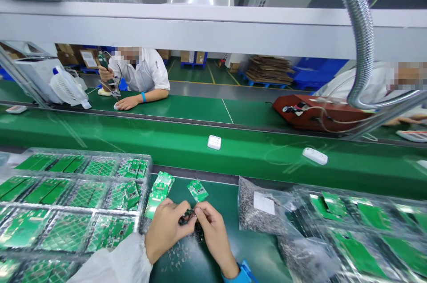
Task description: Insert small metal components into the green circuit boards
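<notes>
My left hand (pixel 166 227) and my right hand (pixel 212 229) meet over the green mat, both pinching a small dark component (pixel 187 218) between the fingertips. Just beyond the fingers lies a single green circuit board (pixel 197 190), and a short stack of boards (pixel 159 192) lies to its left. Small loose parts (pixel 180 254) are scattered on the mat under my hands. My left sleeve is white; a blue band shows at my right wrist.
A clear tray of green boards (pixel 66 203) fills the left. A bag of small dark parts (pixel 263 209) and bagged boards (pixel 360 229) sit on the right. Two white devices (pixel 214 142) (pixel 315 155) lie on the green conveyor (pixel 133 138). Two people work opposite.
</notes>
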{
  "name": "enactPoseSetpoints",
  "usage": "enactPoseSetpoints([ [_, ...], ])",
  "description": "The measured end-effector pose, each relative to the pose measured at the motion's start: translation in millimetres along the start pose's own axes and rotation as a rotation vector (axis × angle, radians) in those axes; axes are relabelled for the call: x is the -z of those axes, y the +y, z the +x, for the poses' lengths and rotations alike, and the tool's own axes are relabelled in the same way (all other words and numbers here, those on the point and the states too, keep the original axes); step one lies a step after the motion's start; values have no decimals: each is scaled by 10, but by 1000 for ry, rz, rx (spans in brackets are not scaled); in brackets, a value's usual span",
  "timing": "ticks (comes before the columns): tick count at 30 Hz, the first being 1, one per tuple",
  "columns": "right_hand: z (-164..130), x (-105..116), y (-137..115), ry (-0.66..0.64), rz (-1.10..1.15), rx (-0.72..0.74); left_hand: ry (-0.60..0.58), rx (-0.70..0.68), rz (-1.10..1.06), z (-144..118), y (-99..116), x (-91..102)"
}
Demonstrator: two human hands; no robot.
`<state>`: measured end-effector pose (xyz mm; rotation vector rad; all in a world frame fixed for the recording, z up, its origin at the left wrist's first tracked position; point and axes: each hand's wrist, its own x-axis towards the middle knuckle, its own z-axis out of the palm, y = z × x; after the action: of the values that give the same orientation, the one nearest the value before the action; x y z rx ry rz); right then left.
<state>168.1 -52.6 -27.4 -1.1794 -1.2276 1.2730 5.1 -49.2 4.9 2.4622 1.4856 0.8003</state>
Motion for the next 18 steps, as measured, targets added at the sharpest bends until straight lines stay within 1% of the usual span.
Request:
enactPoseSetpoints([
  [5, -25, -48, 16, 57, -18, 18, 38, 0, -11, 10, 7, 9],
  [13, -25, -66, 14, 52, -1, 28, 64, 0, -26, 34, 11, 32],
  [18, -18, -65, 28, 65, -7, 46, 53, 21, -54, 21, 14, 27],
])
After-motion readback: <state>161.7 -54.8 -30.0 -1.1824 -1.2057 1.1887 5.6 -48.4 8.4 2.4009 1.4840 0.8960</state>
